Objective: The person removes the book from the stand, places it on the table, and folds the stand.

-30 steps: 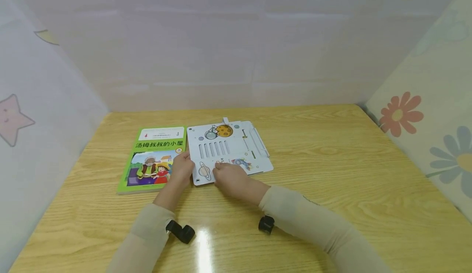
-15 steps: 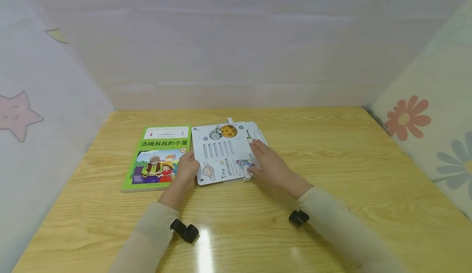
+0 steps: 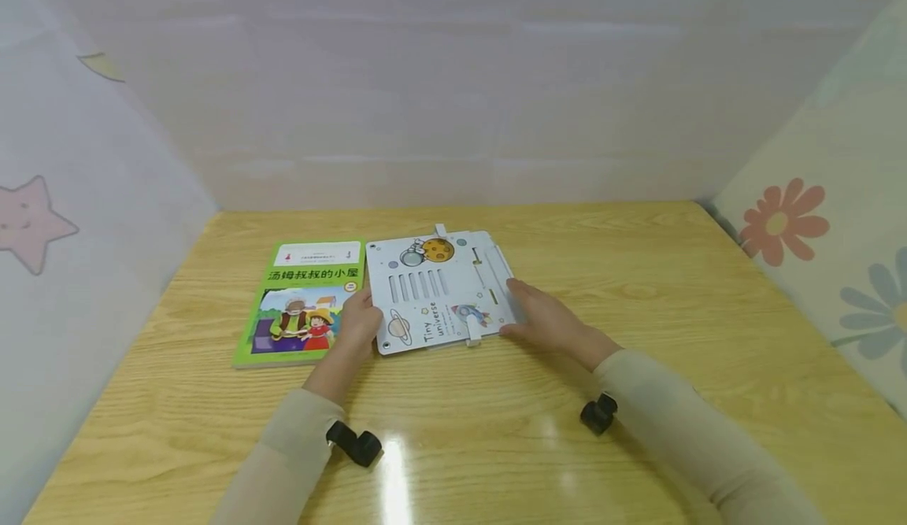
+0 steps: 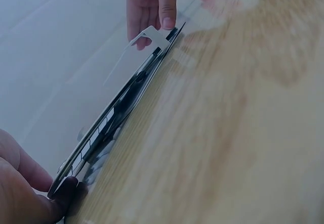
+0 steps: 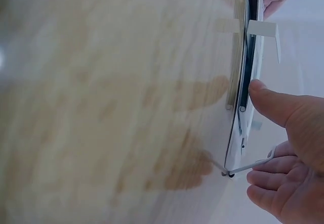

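Note:
A white book stand [image 3: 416, 293] with a printed astronaut, planets and "Tiny universe" lies folded on the table. In the left wrist view its thin edge [image 4: 124, 99] shows two layers with a narrow dark gap. My left hand [image 3: 360, 323] grips its left edge near the front corner, thumb and fingers on either side. At its right end is my right hand [image 3: 546, 318], thumb touching the near edge and loosely straight fingers beside the ledge, as the right wrist view shows. A white page clip [image 3: 472, 331] sticks out at the near edge, another clip [image 3: 442, 231] at the far edge.
A green-covered picture book [image 3: 301, 305] lies just left of the stand, close to my left hand. Wood-grain table [image 3: 673, 297] extends to the right and front. Pale walls enclose the back and sides, with a printed red flower [image 3: 782, 222] on the right.
My right hand has moved from the stand's near edge, across its front face, to its right end. The near clip now sticks out. My left hand stays on the left edge.

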`<state>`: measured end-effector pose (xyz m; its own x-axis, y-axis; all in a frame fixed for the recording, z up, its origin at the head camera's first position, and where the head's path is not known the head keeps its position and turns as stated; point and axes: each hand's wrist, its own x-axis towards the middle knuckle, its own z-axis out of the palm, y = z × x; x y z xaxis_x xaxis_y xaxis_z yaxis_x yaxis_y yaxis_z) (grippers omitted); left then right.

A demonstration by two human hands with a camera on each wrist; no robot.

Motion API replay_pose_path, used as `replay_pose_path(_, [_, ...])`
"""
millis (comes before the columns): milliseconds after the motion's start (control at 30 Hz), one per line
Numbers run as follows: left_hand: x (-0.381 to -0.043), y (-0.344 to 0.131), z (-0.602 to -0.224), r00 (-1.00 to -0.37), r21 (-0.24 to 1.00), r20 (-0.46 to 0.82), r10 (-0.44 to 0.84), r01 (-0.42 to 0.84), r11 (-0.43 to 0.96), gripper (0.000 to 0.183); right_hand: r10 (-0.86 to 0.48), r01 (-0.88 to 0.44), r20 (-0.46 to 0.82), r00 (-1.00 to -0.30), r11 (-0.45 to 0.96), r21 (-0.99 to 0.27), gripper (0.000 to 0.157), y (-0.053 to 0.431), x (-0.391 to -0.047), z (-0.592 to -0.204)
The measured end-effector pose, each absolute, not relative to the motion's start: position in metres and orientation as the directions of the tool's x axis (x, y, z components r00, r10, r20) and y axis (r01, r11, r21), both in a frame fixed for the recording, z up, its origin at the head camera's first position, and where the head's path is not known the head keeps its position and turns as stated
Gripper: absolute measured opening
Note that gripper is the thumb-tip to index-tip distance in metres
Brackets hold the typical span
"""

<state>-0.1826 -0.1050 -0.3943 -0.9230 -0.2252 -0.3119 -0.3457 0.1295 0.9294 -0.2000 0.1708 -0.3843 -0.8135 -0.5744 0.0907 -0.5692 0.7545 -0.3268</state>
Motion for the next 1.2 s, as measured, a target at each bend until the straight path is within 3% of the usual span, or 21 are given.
replay_pose_path(167, [-0.183, -0.105, -0.395, -0.928, 0.932, -0.3, -0.222, -0.335, 0.139, 0.058, -0.596, -0.595, 0.103, -0.796, 0.74, -0.315, 0.076, 0.169, -0.201, -0.387])
replay_pose_path(467, [-0.184, -0.103, -0.396, -0.926, 0.927, -0.305, -0.222, -0.342, 0.153, 0.061, -0.635, -0.609, -0.028, -0.772, 0.751, -0.255, 0.073, 0.162, -0.202, -0.39])
replay_pose_path(733, [-0.183, -0.103, -0.394, -0.929, 0.929, -0.285, -0.237, -0.329, 0.17, 0.058, -0.644, -0.618, -0.062, -0.763, 0.753, -0.225, 0.069, 0.157, -0.203, -0.386])
replay_pose_path(1200, [-0.196, -0.105, -0.391, -0.927, 0.911, -0.302, -0.22, -0.349, 0.219, 0.054, -0.581, -0.56, -0.121, -0.805, 0.811, -0.169, 0.071, 0.15, -0.198, -0.383])
